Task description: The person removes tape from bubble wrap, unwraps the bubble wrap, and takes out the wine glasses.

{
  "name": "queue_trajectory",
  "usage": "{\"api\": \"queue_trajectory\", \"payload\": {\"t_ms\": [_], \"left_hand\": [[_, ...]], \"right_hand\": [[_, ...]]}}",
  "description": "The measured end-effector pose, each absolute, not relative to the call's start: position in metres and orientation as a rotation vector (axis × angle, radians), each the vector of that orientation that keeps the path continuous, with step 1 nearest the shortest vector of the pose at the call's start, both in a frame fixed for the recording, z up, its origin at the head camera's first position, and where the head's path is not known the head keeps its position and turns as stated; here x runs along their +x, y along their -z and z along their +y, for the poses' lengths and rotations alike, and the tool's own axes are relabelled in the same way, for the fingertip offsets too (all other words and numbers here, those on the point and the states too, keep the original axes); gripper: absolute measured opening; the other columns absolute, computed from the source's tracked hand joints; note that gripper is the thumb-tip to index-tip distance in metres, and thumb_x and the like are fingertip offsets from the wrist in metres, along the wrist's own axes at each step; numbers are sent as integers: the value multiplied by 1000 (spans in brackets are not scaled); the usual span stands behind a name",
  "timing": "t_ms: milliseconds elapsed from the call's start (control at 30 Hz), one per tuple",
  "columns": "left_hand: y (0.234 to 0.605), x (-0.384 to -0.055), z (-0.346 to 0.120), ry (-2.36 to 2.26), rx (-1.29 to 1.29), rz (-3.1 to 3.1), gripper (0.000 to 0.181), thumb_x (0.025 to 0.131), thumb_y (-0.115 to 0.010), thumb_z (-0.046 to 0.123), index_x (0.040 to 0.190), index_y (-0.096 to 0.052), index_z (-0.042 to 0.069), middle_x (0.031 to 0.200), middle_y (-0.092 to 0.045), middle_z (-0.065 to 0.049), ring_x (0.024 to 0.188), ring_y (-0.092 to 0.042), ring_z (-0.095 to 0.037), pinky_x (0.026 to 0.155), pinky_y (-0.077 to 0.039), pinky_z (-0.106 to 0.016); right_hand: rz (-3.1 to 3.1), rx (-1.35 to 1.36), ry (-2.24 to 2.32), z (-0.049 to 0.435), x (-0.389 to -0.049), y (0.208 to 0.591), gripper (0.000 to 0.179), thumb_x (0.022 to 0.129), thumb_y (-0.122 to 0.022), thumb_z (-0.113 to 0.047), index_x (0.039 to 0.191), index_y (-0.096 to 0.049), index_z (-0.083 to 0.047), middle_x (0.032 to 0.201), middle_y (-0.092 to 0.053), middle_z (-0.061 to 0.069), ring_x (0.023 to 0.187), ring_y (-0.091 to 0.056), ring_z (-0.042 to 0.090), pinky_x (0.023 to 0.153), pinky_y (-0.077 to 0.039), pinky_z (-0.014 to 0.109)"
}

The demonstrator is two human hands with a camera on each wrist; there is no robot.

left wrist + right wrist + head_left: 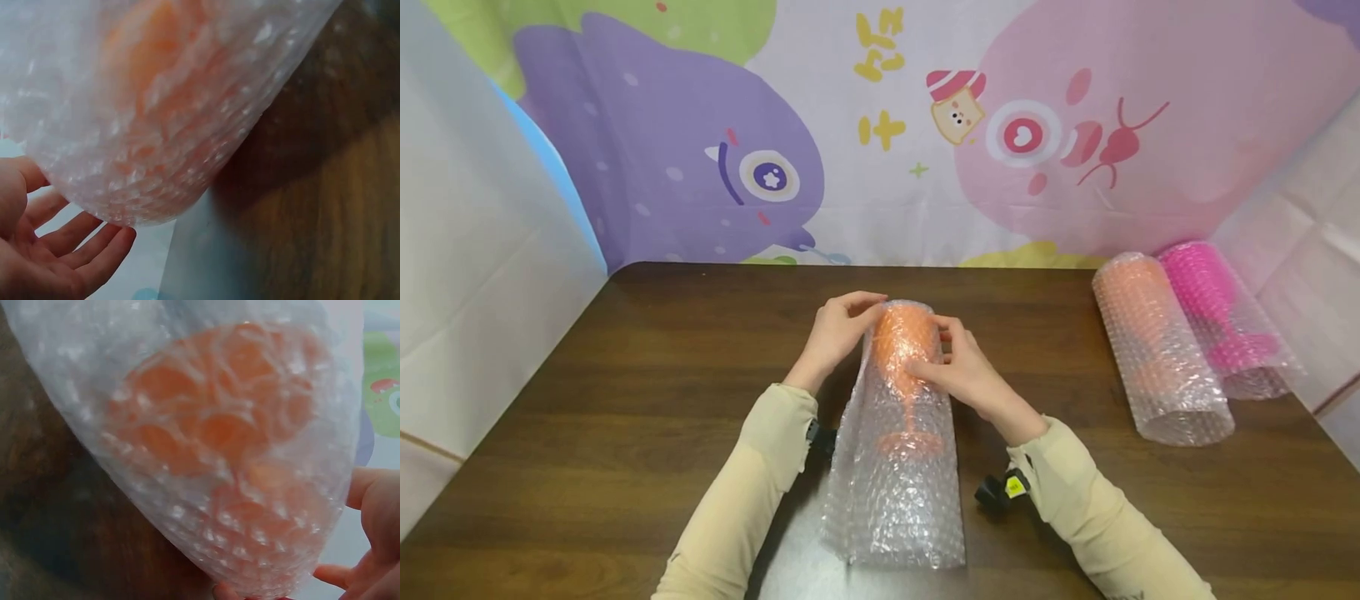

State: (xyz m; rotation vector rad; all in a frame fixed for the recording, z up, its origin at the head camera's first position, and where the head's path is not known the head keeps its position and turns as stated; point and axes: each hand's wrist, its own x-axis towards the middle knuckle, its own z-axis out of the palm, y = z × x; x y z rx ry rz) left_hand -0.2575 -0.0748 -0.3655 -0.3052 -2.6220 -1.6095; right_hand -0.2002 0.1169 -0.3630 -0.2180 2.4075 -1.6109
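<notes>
An orange stemmed goblet (907, 342) lies inside a sleeve of clear bubble wrap (902, 517), its bowl toward the back and its foot nearer the person. My left hand (841, 329) holds the sleeve's far left corner, thumb along the side and fingers round the far end. On the right side, my right hand (964, 367) grips the sleeve, its thumb over the goblet's bowl and its fingers round the edge. Both wrist views show the orange goblet blurred through the wrap, with the left hand (69, 250) and right hand (375, 537) at the far end.
At the back right of the brown wooden table (662, 400) lie a bubble-wrapped orange goblet (1150, 333) and a bubble-wrapped pink goblet (1206, 287), side by side. A cartoon-printed cloth (880, 192) hangs behind the table, and pale panels stand at both sides.
</notes>
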Motion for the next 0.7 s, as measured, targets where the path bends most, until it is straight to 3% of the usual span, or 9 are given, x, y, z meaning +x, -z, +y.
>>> {"api": "queue_trajectory", "payload": {"t_ms": [133, 367, 700], "left_hand": [[366, -258, -73, 1556, -319, -2622, 27, 86, -61, 27, 109, -66, 12, 107, -66, -6, 98, -60, -19, 82, -49, -32], [369, -258, -72, 1544, -297, -2624, 27, 86, -62, 27, 107, -67, 13, 106, -67, -5, 97, -61, -19, 80, -50, -32], [370, -259, -72, 1548, -296, -2625, 26, 86, -62, 27, 107, -67, 13, 105, -67, -5, 96, -61, -18, 80, -50, -32]], "right_hand": [[2443, -267, 1535, 120, -201, 359, 77, 81, -67, -29, 139, -21, -8, 134, -26, 20, 116, -44, 40, 80, -50, 41], [2556, -220, 1377, 125, -208, 349, 69, 84, -60, -40, 137, -29, -7, 139, -17, 21, 122, -35, 40, 90, -43, 48], [2655, -276, 1402, 121, -232, 349, 51, 93, -48, -31, 136, -35, -8, 139, -30, 19, 123, -36, 39, 93, -40, 50]]}}
